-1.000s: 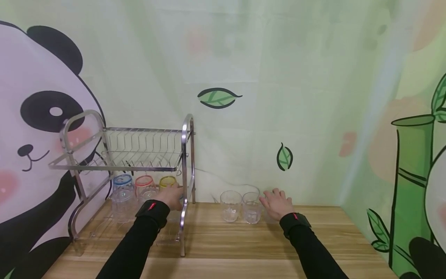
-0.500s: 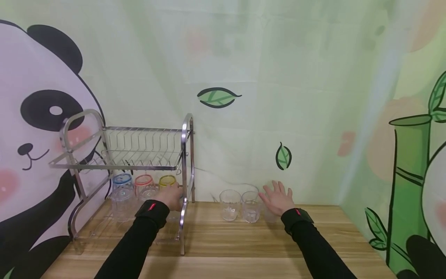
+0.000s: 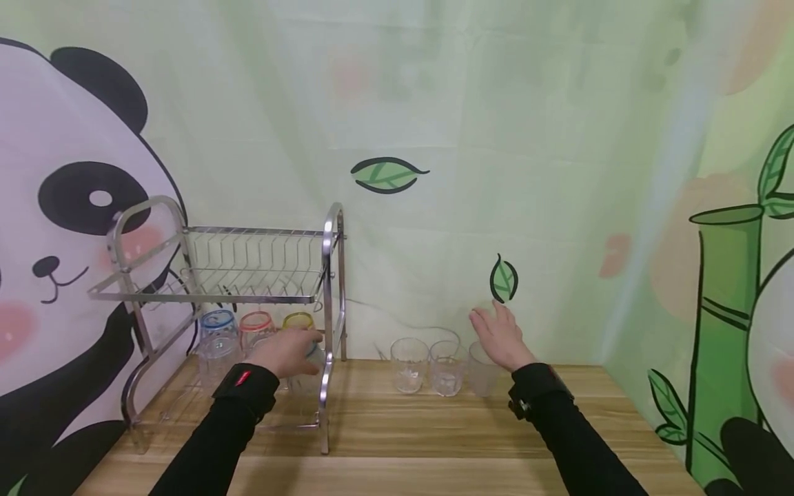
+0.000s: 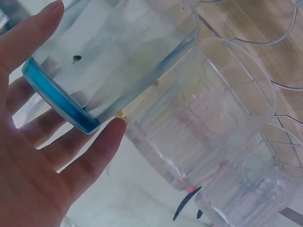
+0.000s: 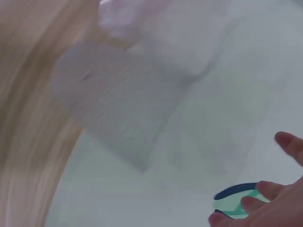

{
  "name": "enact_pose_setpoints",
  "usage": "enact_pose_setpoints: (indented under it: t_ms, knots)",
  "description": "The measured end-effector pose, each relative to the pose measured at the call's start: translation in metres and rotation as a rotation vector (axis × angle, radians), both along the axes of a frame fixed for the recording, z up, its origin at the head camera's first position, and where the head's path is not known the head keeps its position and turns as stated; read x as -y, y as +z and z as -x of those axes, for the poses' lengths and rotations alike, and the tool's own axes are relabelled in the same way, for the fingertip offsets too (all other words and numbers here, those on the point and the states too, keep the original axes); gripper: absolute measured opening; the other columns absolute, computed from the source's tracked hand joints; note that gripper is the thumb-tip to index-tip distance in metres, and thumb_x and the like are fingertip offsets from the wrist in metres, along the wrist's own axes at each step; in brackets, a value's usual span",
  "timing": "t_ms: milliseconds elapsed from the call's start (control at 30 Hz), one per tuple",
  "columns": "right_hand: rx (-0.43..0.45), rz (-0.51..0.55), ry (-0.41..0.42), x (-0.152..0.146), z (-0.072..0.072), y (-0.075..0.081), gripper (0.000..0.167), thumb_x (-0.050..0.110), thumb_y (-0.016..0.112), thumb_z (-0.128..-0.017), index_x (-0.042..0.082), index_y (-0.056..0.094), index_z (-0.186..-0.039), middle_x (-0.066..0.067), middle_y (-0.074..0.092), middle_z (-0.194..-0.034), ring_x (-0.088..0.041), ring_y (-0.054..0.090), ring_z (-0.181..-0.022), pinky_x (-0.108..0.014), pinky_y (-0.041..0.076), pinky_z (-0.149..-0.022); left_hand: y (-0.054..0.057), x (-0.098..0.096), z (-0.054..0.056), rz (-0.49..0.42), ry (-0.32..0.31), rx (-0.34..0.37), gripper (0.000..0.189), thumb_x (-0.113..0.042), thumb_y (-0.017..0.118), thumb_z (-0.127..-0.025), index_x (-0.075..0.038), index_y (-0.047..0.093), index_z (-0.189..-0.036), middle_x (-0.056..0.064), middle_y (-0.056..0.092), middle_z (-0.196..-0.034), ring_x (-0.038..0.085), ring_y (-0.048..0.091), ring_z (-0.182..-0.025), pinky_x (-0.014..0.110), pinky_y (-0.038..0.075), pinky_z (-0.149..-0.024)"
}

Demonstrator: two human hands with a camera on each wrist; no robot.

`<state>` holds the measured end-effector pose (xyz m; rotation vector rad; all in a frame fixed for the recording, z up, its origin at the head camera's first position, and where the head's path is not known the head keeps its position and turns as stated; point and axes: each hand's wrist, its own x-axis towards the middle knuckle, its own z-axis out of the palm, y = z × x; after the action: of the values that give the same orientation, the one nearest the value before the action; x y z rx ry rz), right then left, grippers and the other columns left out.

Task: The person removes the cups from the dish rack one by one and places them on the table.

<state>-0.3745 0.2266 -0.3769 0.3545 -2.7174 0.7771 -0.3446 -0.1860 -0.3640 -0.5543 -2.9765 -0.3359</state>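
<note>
My left hand [image 3: 282, 353] is at the right end of the rack's lower shelf, fingers spread. In the left wrist view its thumb and fingers lie loosely around the blue base of an upside-down clear glass [image 4: 120, 52], without a grip. Beyond stand upturned glasses with yellow [image 3: 299, 319], red [image 3: 256, 321] and blue [image 3: 218, 319] bases. My right hand [image 3: 504, 339] hovers with fingers extended, above and right of a frosted-looking glass [image 3: 482, 377]. That glass is the rightmost of three upright ones, beside a clear middle glass [image 3: 446, 375] and a left glass [image 3: 409, 372].
The two-tier metal dish rack [image 3: 325, 289] stands at the left on the wooden table [image 3: 397, 441]. Its wire upper shelf overhangs the left hand's area. A printed curtain [image 3: 434, 227] hangs close behind the glasses, with a thin wire along it.
My left hand has drawn back leftward from the rightmost glass in the rack, its fingers opening. My right hand has risen from beside the upright glasses, uncovering the third one.
</note>
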Motion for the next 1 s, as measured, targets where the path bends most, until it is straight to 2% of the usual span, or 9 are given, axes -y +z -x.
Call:
enact_pose_setpoints:
  t_ms: [200, 333, 433, 633, 800, 1000]
  knots:
    - [0.033, 0.316, 0.061, 0.0, -0.026, 0.002, 0.06, 0.04, 0.024, -0.108, -0.006, 0.039, -0.144, -0.029, 0.018, -0.154, -0.044, 0.006, -0.144, -0.061, 0.008, -0.113, 0.004, 0.013, -0.014, -0.073, -0.049, -0.083, 0.058, -0.031, 0.081, -0.081, -0.007, 0.061, -0.13, 0.015, 0.06, -0.124, 0.033, 0.061, -0.107, 0.051, 0.052, -0.087]
    - [0.102, 0.522, 0.086, 0.006, -0.044, -0.002, 0.062, 0.044, 0.024, -0.107, -0.003, 0.033, -0.148, -0.024, 0.017, -0.156, -0.039, 0.012, -0.144, -0.058, 0.012, -0.115, 0.004, 0.018, -0.026, -0.121, -0.056, -0.127, 0.062, -0.033, 0.08, -0.082, -0.006, 0.058, -0.134, 0.02, 0.054, -0.132, 0.038, 0.056, -0.115, 0.055, 0.048, -0.091]
    - [0.143, 0.612, 0.082, 0.012, -0.056, -0.004, 0.065, 0.05, 0.024, -0.106, 0.002, 0.033, -0.148, -0.019, 0.02, -0.157, -0.035, 0.016, -0.145, -0.056, 0.014, -0.115, 0.006, 0.019, -0.036, -0.139, -0.047, -0.15, 0.064, -0.032, 0.08, -0.081, -0.007, 0.057, -0.135, 0.021, 0.052, -0.134, 0.04, 0.054, -0.118, 0.057, 0.047, -0.092]
    - [0.128, 0.657, 0.1, 0.023, -0.079, 0.0, 0.064, 0.054, 0.027, -0.104, 0.007, 0.037, -0.146, -0.016, 0.024, -0.156, -0.034, 0.018, -0.144, -0.057, 0.015, -0.115, 0.011, 0.019, -0.052, -0.132, -0.055, -0.23, 0.063, -0.034, 0.08, -0.082, -0.009, 0.058, -0.136, 0.02, 0.054, -0.132, 0.039, 0.055, -0.115, 0.056, 0.049, -0.088]
    - [0.122, 0.677, 0.167, 0.035, -0.096, 0.013, 0.061, 0.053, 0.03, -0.104, 0.009, 0.039, -0.146, -0.013, 0.026, -0.155, -0.032, 0.02, -0.143, -0.059, 0.02, -0.113, 0.019, 0.018, -0.065, -0.14, -0.064, -0.324, 0.063, -0.034, 0.082, -0.079, -0.007, 0.06, -0.131, 0.018, 0.058, -0.126, 0.037, 0.058, -0.11, 0.053, 0.051, -0.085]
    - [0.113, 0.647, 0.242, 0.048, -0.113, 0.02, 0.054, 0.046, 0.033, -0.106, 0.009, 0.042, -0.144, -0.013, 0.029, -0.154, -0.033, 0.021, -0.143, -0.06, 0.017, -0.113, 0.026, 0.009, -0.08, -0.157, -0.07, -0.411, 0.064, -0.037, 0.083, -0.077, -0.007, 0.06, -0.13, 0.018, 0.059, -0.126, 0.038, 0.057, -0.112, 0.056, 0.051, -0.085]
